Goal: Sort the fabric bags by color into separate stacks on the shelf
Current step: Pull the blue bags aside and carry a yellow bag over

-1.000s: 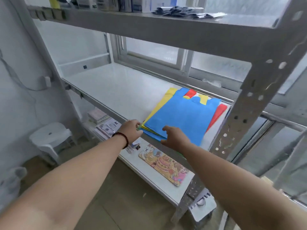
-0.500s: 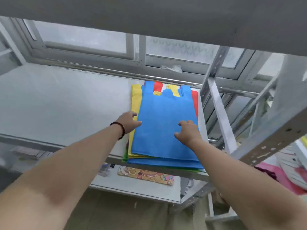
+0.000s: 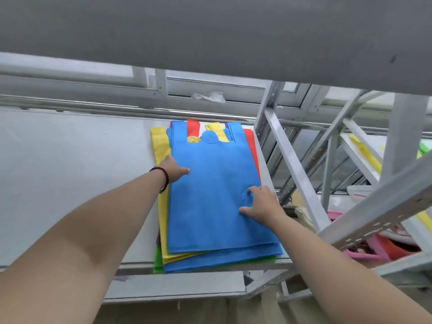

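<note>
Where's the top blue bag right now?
In the head view, the top blue bag lies flat atop the mixed pile at the shelf's right end, left hand on its left edge, right hand pressing its right side.

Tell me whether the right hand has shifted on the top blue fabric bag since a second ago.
Yes: the right hand moved from the top blue fabric bag's front edge farther in, toward the handles.
</note>
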Demonstrator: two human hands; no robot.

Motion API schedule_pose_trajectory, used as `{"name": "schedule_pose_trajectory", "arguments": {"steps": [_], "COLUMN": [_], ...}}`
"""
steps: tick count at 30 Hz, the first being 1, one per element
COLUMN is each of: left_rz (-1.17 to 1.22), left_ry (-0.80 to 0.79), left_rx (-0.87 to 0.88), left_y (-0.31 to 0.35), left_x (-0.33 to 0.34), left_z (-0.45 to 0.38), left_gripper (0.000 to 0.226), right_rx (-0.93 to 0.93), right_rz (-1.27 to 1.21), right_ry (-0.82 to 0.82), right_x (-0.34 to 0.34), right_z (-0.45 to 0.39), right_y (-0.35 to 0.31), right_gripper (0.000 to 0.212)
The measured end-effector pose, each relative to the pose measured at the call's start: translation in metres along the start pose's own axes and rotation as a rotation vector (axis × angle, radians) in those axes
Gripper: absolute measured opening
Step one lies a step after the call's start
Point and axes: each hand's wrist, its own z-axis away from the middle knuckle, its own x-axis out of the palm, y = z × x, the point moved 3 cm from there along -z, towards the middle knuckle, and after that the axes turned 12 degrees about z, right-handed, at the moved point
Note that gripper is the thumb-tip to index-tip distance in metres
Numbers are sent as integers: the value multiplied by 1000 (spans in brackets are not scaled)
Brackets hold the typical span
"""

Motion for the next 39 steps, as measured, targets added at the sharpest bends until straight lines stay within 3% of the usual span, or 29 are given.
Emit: {"name": "schedule_pose_trajectory", "arguments": {"steps": [4,9,12,16,19,25,27,30,32,35,39], "left_rz": [54,604,772,756,733,765,802,887,960,1015,1012], "left_ry": [84,140,-63,-185,-173,-326,-405,-480,-526,-575,-572], "left_rx": [27,-99,-277,-306,-283,-338,-398,-468,-495,-524,-492], "left_y": [26,32,22,4,-8,-20,-33,-57,-71,-94,-107], "left_x": [3,10,19,34,35,17,13,13,17,22,22], "left_z": [23,35,55,84,90,117,137,172,195,220,245], "left_gripper": [80,71,49,22,27,20,15,17,31,73,68], "right_rx": [-3,5,5,-2,16,96,159,255,286,282,226], "right_rz": [-8,-7,-30,-52,-91,-352,-569,-727,-740,-795,-979], "right_ry": [-12,-31,-46,-72,-64,62,-10,-208,-368,-483,-545], "right_x": [-2,-4,-5,-6,-6,-13,-12,-7,-1,12,16], "right_z": [0,0,0,2,7,17,20,27,38,45,45], "right_y": [-1,-1,0,3,8,13,9,4,2,3,-7], "right_gripper": [59,62,63,66,69,69,64,27,25,32,38]}}
